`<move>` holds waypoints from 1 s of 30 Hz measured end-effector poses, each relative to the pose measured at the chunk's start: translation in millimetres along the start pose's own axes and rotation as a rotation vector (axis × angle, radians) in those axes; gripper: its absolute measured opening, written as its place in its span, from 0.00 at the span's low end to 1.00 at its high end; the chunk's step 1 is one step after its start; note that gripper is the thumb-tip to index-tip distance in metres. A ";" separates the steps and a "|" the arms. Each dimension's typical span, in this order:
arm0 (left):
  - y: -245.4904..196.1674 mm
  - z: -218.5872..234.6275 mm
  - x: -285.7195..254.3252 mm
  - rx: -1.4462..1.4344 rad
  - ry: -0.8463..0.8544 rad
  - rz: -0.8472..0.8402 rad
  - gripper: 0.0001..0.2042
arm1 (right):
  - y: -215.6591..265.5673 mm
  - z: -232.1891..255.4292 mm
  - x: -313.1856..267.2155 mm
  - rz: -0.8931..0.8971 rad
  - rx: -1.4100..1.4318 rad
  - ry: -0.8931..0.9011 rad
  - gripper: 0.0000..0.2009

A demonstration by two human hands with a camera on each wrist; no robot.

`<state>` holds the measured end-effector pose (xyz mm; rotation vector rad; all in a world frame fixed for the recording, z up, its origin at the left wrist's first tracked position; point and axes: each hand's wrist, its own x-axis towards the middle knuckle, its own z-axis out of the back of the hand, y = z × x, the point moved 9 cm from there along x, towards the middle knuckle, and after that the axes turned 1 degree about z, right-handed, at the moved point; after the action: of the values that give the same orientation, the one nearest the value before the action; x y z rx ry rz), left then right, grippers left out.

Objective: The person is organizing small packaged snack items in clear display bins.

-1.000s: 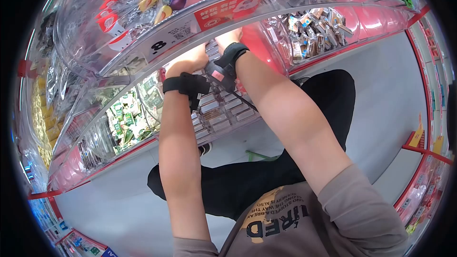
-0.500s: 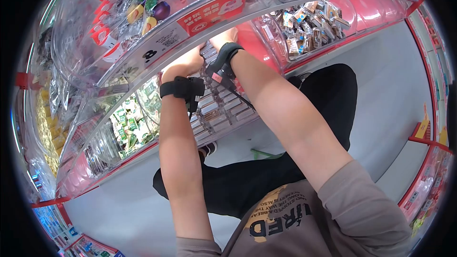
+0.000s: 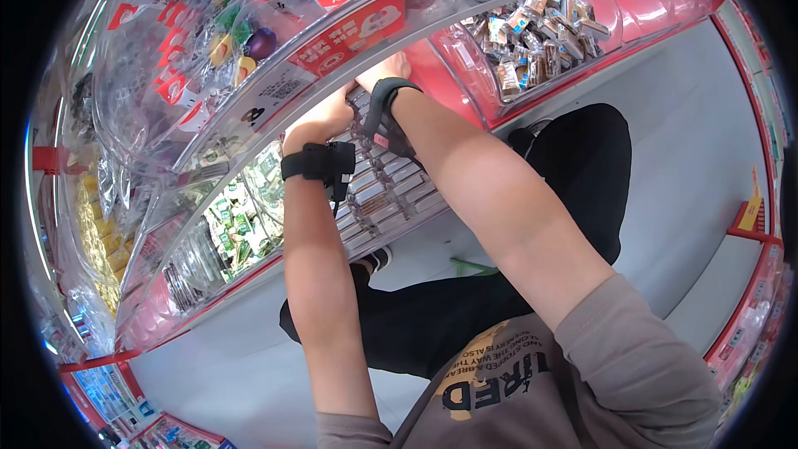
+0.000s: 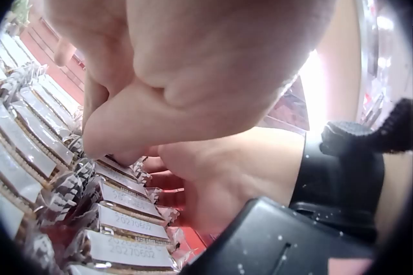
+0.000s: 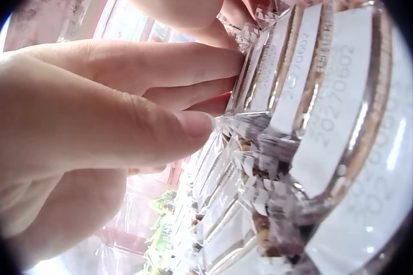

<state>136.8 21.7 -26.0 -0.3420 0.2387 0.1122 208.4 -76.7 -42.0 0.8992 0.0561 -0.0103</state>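
Pale floor shows below red-edged shop shelving. At left, green packets lie heaped. Left hand: fingers straight, thumb apart from them, tips at the end of a row of white-labelled packets. These sit upright in close rows at the middle of the shelving, some printed 20270602. Right hand: fingers bent at the packet ends, partly hidden; cannot tell whether they grip one. Right of both hands, a red panel; beyond it, brown packets in a loose pile.
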 end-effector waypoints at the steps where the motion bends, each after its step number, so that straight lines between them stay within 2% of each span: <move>1: 1.7 -2.3 1.2 -0.013 0.005 0.000 0.26 | -1.0 0.0 1.2 -0.018 0.023 -0.043 0.15; 2: 4.2 -4.5 2.3 -0.025 0.010 0.000 0.26 | -2.4 0.2 2.0 -0.037 0.047 -0.085 0.15; 5: 5.3 -1.8 2.8 0.012 -0.094 -0.080 0.26 | -14.5 -6.7 5.2 -0.136 0.223 -0.047 0.16; 6: 7.6 -4.5 4.2 -0.003 -0.063 -0.059 0.27 | -13.5 -5.1 3.7 -0.129 0.235 -0.067 0.16; 9: 12.9 -10.0 7.4 -0.001 0.020 0.005 0.28 | -7.6 3.2 0.5 -0.074 0.103 0.039 0.16; 10: 10.6 -8.9 9.0 -0.004 -0.003 -0.046 0.29 | -8.9 1.1 3.3 -0.077 0.101 0.015 0.15; 16: 5.8 -4.2 2.9 0.017 0.019 -0.005 0.26 | -1.1 -1.1 1.7 0.020 0.057 -0.043 0.15; 19: -5.2 5.4 -8.4 0.046 0.056 0.042 0.23 | 7.0 -5.5 0.5 0.038 0.003 0.091 0.13; 23: 3.5 -2.2 2.0 0.032 0.040 -0.019 0.21 | 15.9 -13.5 0.2 0.196 -0.104 0.060 0.15; 26: 8.2 -3.9 5.5 0.029 -0.029 -0.041 0.19 | 9.2 -5.5 -3.1 0.080 0.043 0.042 0.16; 29: 37.1 -16.6 19.3 -0.109 -0.053 0.090 0.18 | 5.5 -9.3 -0.6 0.052 0.038 0.044 0.15; 30: 37.2 -11.1 19.1 -0.067 -0.100 0.105 0.16 | 2.7 -10.2 0.0 0.031 0.054 0.047 0.15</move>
<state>147.4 54.0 -52.8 -0.3895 0.1537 0.2410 208.0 -67.1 -46.2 0.9542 0.0864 0.0384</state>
